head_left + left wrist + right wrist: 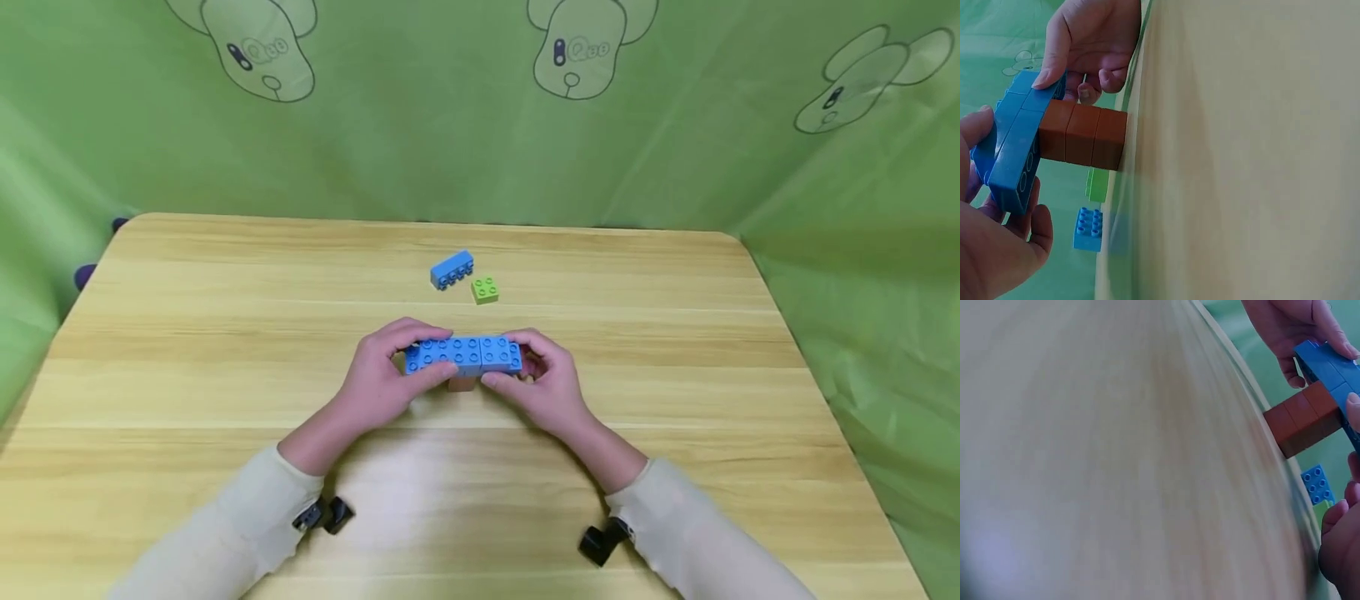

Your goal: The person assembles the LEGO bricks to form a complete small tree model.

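A T-shaped build stands in front of me. Its top is a bar of blue toy building bricks in two layers, studs up. Beneath the middle, a brown brick stack stands upright on the table. My left hand pinches the bar's left part, thumb on the near side and fingers on the far side. At the right end my right hand pinches it the same way. A bit of red shows by the right fingers, mostly hidden. Both hands also appear in each wrist view.
Beyond the build, a loose blue brick lies on its side, with a small green brick near it, studs up. The wooden table ends at a green curtain behind and on both sides.
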Demonstrator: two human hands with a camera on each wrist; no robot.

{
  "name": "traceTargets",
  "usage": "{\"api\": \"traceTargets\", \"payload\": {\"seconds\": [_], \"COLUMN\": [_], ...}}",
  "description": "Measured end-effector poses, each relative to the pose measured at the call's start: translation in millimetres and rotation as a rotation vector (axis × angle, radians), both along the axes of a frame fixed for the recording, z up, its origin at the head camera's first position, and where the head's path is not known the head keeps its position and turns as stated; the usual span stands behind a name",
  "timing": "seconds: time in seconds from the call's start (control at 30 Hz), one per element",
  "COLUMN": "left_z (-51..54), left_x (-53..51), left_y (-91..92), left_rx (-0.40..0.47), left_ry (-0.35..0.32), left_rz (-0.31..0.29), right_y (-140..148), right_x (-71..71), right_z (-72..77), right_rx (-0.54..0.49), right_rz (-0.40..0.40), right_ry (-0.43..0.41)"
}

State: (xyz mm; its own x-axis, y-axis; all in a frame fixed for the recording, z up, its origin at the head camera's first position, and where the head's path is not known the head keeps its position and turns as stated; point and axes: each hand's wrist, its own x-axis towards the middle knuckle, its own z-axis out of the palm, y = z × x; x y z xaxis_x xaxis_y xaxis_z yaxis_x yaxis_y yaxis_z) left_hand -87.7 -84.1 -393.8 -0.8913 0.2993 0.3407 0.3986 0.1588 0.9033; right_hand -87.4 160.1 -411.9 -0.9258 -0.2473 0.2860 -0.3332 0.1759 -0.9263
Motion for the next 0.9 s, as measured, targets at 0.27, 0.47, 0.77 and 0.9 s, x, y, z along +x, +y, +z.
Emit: {"api": "traceTargets", "payload": {"seconds": [0.27,0.47,0.77,0.9], "left_z": [7.9,7.2,-7.5,-9.5], "left_x": [-17.0,-52.5,-107.3,-120.7], "left_y": [-7.8,-15.4,-5.6,6.4], "left_rx": [-0.008,0.06,-0.294,-0.435], "left_ry": [-0.08,-0.272,-0.26,-0.221], "left_rz": [-0.012,0.153,0.208,0.182], "right_y": [1,-2,-6,-7], "right_x": [-4.8,-5.9,-0.6,3.7], "right_z": [-15.4,-17.1,-0.9,10.2], "right_rx": [-0.103,-0.111,-0.075,-0.067], "right_rz": [-0.029,-0.025,-0.032,-0.033], "right_ry": [-0.018,0.01,0.011,-0.009]}}
